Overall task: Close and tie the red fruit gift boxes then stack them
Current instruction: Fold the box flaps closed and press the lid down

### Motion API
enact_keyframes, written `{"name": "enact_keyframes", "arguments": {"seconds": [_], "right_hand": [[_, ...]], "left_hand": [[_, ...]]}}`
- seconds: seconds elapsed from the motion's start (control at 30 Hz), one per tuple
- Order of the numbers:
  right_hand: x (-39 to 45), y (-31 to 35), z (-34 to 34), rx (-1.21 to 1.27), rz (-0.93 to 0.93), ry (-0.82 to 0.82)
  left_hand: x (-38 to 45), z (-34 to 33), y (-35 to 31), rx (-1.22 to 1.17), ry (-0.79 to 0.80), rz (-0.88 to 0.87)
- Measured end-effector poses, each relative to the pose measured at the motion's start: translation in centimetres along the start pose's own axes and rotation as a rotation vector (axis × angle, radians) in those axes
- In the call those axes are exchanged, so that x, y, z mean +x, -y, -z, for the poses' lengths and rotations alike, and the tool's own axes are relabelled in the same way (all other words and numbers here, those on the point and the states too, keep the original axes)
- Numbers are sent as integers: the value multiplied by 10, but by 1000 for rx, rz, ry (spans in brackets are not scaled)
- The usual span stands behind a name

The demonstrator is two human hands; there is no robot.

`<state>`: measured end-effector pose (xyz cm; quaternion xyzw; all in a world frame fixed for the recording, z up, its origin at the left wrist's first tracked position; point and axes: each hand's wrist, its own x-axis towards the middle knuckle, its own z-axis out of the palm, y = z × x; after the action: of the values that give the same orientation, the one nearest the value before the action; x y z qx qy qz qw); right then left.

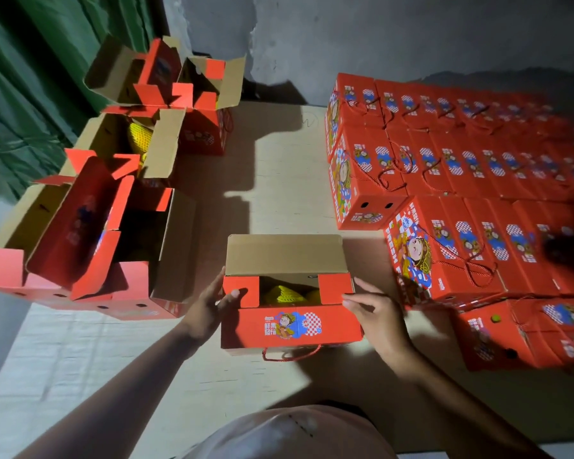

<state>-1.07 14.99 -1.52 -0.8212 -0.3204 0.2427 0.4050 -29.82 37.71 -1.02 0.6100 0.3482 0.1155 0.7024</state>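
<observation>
1. Holding the open red gift box (290,326) from both sides, the left hand (209,309) has its thumb pressed on the left end flap and its fingers along the side; the right hand (378,318) pinches the right end flap.
2. It sits at the near middle of the floor mat (80,376), between the hands, rope handle (290,354) trailing toward the person.
3. Corrugated card looks stiff yet creasable; the netted yellow fruit (285,294) inside probably adds weight, so lift from the base, not the flaps.
4. Far lid flap (284,253) stands upright, unfolded.
5. Open boxes (90,233) crowd the mat's left edge; closed, tied boxes (461,180) are stacked along the right.
</observation>
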Motion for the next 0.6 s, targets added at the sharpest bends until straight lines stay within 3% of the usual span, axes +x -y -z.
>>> {"name": "enact_keyframes", "arguments": {"seconds": [0.2, 0.37, 0.6], "right_hand": [[28, 12, -3, -14, -91, 93], [35, 12, -6, 92, -236, 77], [29, 12, -3, 286, -189, 153]], "left_hand": [[14, 14, 0, -43, -73, 79], [17, 7, 4, 6, -159, -41], [13, 9, 10, 476, -274, -272]]}}
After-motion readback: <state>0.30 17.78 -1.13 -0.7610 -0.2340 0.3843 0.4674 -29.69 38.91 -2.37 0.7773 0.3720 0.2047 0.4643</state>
